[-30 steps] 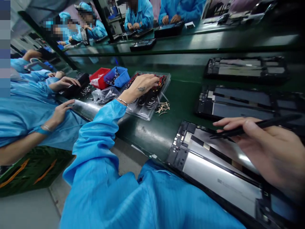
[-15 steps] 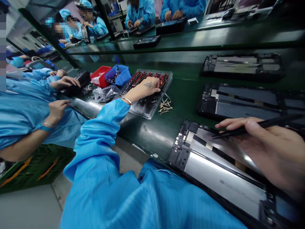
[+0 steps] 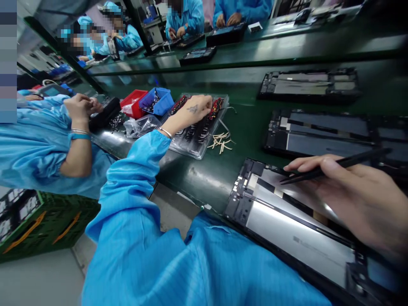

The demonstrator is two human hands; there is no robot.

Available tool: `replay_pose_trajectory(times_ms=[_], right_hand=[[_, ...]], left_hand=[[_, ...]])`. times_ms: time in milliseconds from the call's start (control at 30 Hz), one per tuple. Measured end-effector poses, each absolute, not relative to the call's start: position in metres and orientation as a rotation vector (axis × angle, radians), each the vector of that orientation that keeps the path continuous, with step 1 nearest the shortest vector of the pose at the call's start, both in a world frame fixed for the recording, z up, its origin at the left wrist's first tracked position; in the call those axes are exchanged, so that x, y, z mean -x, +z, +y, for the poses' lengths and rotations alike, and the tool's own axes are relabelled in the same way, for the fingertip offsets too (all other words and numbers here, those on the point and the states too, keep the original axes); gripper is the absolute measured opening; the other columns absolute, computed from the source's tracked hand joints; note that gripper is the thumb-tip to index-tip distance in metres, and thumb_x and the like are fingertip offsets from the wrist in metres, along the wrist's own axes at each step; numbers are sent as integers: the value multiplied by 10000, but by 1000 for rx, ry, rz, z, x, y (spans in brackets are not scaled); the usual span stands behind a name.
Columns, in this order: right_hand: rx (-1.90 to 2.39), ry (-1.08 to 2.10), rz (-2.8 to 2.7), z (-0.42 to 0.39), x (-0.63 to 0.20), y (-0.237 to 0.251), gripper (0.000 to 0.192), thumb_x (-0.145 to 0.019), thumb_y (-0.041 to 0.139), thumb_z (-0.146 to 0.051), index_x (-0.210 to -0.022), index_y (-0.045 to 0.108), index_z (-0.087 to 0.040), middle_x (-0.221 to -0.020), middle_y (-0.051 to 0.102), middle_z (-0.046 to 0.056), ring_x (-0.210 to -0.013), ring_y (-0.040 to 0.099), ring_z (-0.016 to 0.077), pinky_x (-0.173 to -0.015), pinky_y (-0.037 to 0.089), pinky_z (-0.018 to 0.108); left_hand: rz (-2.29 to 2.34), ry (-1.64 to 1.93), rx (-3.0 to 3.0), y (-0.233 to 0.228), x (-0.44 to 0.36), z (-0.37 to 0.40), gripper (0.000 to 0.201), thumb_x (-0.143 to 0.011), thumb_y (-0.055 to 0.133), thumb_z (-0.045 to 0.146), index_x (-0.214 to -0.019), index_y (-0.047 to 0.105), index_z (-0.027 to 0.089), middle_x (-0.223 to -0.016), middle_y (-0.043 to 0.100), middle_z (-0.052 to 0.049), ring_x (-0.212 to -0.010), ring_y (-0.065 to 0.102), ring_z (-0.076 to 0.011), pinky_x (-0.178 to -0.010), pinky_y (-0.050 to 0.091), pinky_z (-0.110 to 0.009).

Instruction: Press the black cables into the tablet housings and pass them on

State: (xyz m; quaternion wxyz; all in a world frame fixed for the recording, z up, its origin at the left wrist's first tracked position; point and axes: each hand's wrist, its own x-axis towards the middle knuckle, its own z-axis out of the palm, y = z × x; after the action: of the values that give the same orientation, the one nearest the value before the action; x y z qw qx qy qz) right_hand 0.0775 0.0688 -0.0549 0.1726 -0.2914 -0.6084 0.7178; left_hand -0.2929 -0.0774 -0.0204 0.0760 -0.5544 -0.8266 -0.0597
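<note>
In the middle of the frame, the person's left hand (image 3: 193, 111) is reaching into a clear plastic tray (image 3: 204, 146) of small red-and-black parts (image 3: 216, 107), with its fingers curled down among the rows; whether it is already pinching 1 of them cannot be told, since the fingertips are hidden. At the lower right, the right hand (image 3: 357, 199) is grasping a slim black stylus-like tool (image 3: 334, 165) between thumb and fingers, with the tip hovering over the upper edge of the opened tablet (image 3: 287, 229) lying nearest the person. That tablet is sitting open, its silver panels and circuit board exposed, so the fitting of a part looks not yet done here. 2 more opened tablets (image 3: 321, 136) are lying behind it on the green belt (image 3: 248, 114) at the right. Loose tan strips (image 3: 221, 141) are lying just beside the tray. A red bin (image 3: 132, 102) and a blue bin (image 3: 157, 101) are standing to its left.
</note>
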Motion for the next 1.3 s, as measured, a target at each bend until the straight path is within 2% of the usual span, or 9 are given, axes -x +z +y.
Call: replay_pose_trajectory(times_ms=[133, 267, 333, 433, 600, 733, 933, 1167, 1300], right_hand=[[804, 2042, -1729, 67, -78, -53, 361, -722, 852, -584, -756, 789, -230, -1074, 759, 84, -1071, 713, 249, -855, 637, 226], [816, 2054, -1727, 67, -77, -51, 393, -690, 862, -618, -744, 787, -236, -1044, 758, 80, -981, 728, 241, -786, 645, 220], [818, 2060, -1728, 67, -77, -51, 393, -694, 857, -621, -747, 789, -237, -1048, 757, 80, -954, 727, 232, -754, 642, 208], [820, 2068, -1726, 67, -76, -50, 372, -718, 845, -605, -761, 794, -238, -1058, 758, 86, -989, 720, 237, -786, 641, 214], [842, 2065, -1724, 67, -76, -50, 387, -693, 861, -615, -751, 793, -238, -1058, 756, 82, -992, 719, 237, -790, 643, 213], [840, 2075, -1715, 68, -77, -50, 371, -698, 863, -604, -768, 795, -246, -1084, 754, 72, -1037, 714, 242, -818, 644, 218], [836, 2096, -1724, 67, -76, -46, 406, -661, 882, -620, -752, 793, -234, -1073, 753, 87, -990, 727, 256, -768, 653, 230], [779, 2088, -1672, 65, -76, -45, 343, -720, 858, -566, -763, 804, -230, -1015, 766, 99, -1028, 725, 249, -829, 640, 225], [711, 2133, -1655, 63, -76, -41, 326, -770, 834, -541, -750, 764, -223, -890, 744, 86, -937, 724, 245, -796, 647, 275]], left_hand=[[-2601, -147, 1604, -24, 293, -63, 148, -923, 604, 167, -1040, 678, 115, -999, 698, -107, -996, 655, -244, -928, 493, -355], [-2603, -191, 1624, -23, 294, -63, 105, -914, 629, 206, -969, 678, 131, -945, 688, -85, -935, 647, -225, -889, 495, -344], [-2586, -224, 1633, -24, 297, -65, 113, -905, 631, 199, -986, 675, 134, -931, 682, -80, -924, 646, -223, -887, 498, -346], [-2564, -249, 1616, -27, 304, -64, 133, -887, 621, 160, -1010, 665, 138, -935, 680, -84, -935, 647, -229, -897, 502, -353], [-2594, -213, 1648, -35, 316, -57, 100, -811, 690, 134, -888, 637, 171, -836, 666, -41, -834, 641, -205, -820, 513, -318], [-2540, -227, 1673, -42, 315, -58, 105, -848, 603, 99, -914, 629, 176, -878, 665, -59, -870, 642, -212, -859, 512, -330], [-2454, -285, 1675, -44, 312, -69, 97, -928, 528, 132, -965, 599, 187, -997, 677, -95, -969, 635, -222, -927, 503, -351], [-2391, -394, 1652, -16, 302, -70, 71, -938, 525, 156, -971, 581, 185, -954, 668, -82, -913, 628, -205, -895, 514, -355], [-2227, -372, 1715, 15, 265, -75, 112, -947, 491, 140, -1014, 577, 166, -1039, 635, -111, -1006, 619, -236, -956, 489, -400]])
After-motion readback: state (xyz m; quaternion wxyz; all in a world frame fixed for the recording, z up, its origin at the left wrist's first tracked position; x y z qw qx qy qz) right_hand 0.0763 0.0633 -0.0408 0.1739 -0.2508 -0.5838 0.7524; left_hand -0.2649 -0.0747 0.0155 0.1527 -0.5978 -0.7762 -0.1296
